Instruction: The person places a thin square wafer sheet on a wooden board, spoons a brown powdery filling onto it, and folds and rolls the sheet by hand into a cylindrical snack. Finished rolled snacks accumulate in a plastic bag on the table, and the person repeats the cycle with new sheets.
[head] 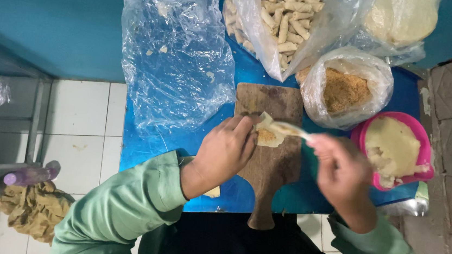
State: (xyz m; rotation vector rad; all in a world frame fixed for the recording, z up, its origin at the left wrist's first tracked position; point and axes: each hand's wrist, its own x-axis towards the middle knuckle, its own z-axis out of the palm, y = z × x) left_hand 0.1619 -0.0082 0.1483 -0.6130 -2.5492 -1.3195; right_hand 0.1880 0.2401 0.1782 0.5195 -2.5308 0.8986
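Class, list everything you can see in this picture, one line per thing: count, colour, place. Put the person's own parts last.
table: one, blue, centre
cutting board: one, brown wood, middle of table
wrapper: one, pale, with filling, on the board
spoon: one, light, over the wrapper
empty plastic bag: one, clear, table's left
bag of rolls: one, clear, beige rolls, top
bag of crumbs: one, clear, orange-brown, right of board
pink bowl: one, pale mash inside, right edge
cloth: one, tan, on floor
left hand: one, pinching the wrapper
right hand: one, holding the spoon
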